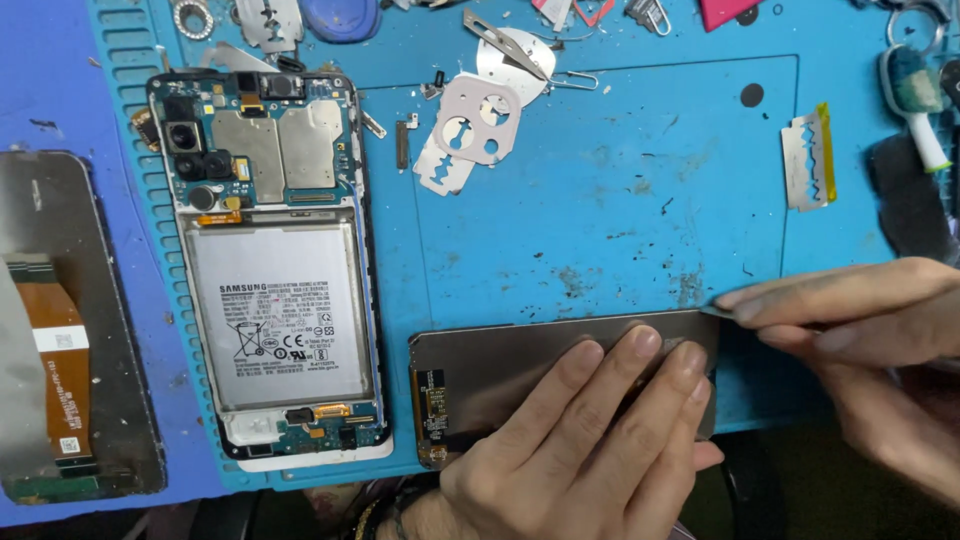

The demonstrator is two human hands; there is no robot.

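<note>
**Pressing a screen panel flat while a thin blade meets its corner**

Pressing down with spread fingers, your left hand [590, 440] lies flat on the screen panel [500, 375], which rests face down at the near edge of the blue mat [620, 180]. The hand grips nothing; its fingers are fanned wide across the panel's grey back, fingertips reaching almost to the far edge. A small flex board [432, 410] with gold contacts shows at the panel's left end, uncovered.

Your right hand [860, 330] comes in from the right with thumb and fingers pinched narrow on a thin blade [722, 312] (only its tip shows past your fingertips). That tip touches the panel's far right corner.

To the left of the panel, well apart from both hands, an opened phone [270, 260] lies on the mat with its battery [283, 315] and circuit boards exposed. Further left, off the mat, another display [70, 330] lies face down with an orange flex cable on its back.

Beyond the panel, a pink camera bezel [480, 125] sits on top of toothed metal pry sheets. A razor blade [808, 160] lies near the mat's right side, and a brush [915, 100] sits just beyond it at the edge.
</note>
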